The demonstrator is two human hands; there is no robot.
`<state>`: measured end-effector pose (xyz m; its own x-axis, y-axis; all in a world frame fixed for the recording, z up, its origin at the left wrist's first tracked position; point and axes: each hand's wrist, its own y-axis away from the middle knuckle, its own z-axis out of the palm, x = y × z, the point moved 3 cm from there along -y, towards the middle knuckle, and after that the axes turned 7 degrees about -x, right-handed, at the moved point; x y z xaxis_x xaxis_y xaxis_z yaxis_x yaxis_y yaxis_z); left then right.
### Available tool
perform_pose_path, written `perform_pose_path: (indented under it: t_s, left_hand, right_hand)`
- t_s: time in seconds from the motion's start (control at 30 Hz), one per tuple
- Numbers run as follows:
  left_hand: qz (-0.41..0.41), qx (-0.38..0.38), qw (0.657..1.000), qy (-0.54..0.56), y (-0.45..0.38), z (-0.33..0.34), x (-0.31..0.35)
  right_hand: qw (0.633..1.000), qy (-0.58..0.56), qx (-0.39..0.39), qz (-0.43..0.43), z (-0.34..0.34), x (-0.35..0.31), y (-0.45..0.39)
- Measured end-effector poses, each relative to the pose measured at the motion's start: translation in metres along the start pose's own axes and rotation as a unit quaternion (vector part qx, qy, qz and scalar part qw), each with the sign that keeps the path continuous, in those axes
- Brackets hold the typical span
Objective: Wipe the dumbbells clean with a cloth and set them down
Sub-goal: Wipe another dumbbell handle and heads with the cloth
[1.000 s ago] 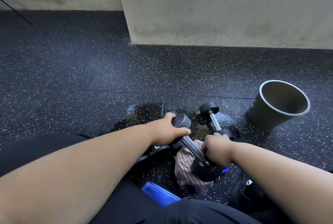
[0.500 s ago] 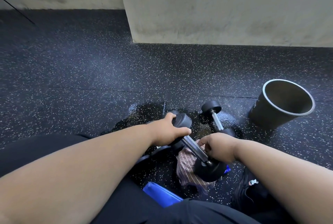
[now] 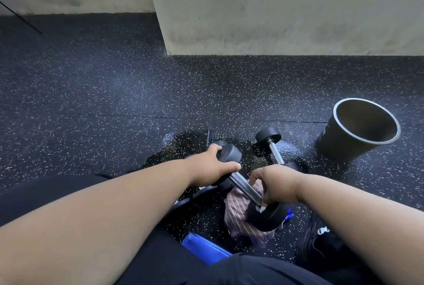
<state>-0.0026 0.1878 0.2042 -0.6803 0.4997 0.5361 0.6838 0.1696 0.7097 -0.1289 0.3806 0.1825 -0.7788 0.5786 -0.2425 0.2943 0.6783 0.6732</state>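
Observation:
A black dumbbell (image 3: 243, 185) with a knurled steel handle is held tilted just above the floor. My left hand (image 3: 211, 167) grips its far head. My right hand (image 3: 275, 183) is closed at the handle's near end, by the near head (image 3: 268, 218), pinching the striped pink cloth (image 3: 238, 213); a white scrap shows under the fingers. The cloth hangs beneath the dumbbell down to the floor. A second, smaller dumbbell (image 3: 275, 154) lies on the floor just beyond my right hand, untouched.
A dark bucket (image 3: 358, 133) stands open at the right. A wet patch (image 3: 183, 144) spreads on the speckled rubber floor around the dumbbells. A blue object (image 3: 204, 247) lies by my knees, a black strap with a buckle (image 3: 321, 232) at the lower right. A concrete pillar (image 3: 275, 9) rises behind.
My right hand has slid along the handle toward the near head and turned slightly. The left hand and the dumbbell have stayed nearly in place.

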Motion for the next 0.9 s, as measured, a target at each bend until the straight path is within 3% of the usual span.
perform_pose_path:
  t_s: [0.13,0.33,0.5,0.7,0.9]
  left_hand:
    - [-0.005,0.003,1.000,0.004,-0.003,0.001,-0.002]
    - [-0.005,0.008,1.000,0.015,-0.007,0.001,-0.004]
    - [-0.006,0.016,1.000,0.002,-0.005,0.001,-0.003]
    - [-0.005,0.011,1.000,-0.001,-0.002,0.001,-0.002]
    - [-0.001,0.003,1.000,-0.001,0.000,0.001,-0.001]
  right_hand:
    - [1.000,0.014,0.015,-0.016,0.009,-0.007,0.000]
    - [0.982,0.162,0.095,-0.024,0.011,-0.023,0.011]
    - [0.983,0.126,0.136,0.012,0.027,-0.030,0.012]
    - [0.992,0.081,0.091,0.034,0.024,-0.026,0.009]
    - [0.997,0.079,0.020,-0.010,0.012,-0.012,0.008]
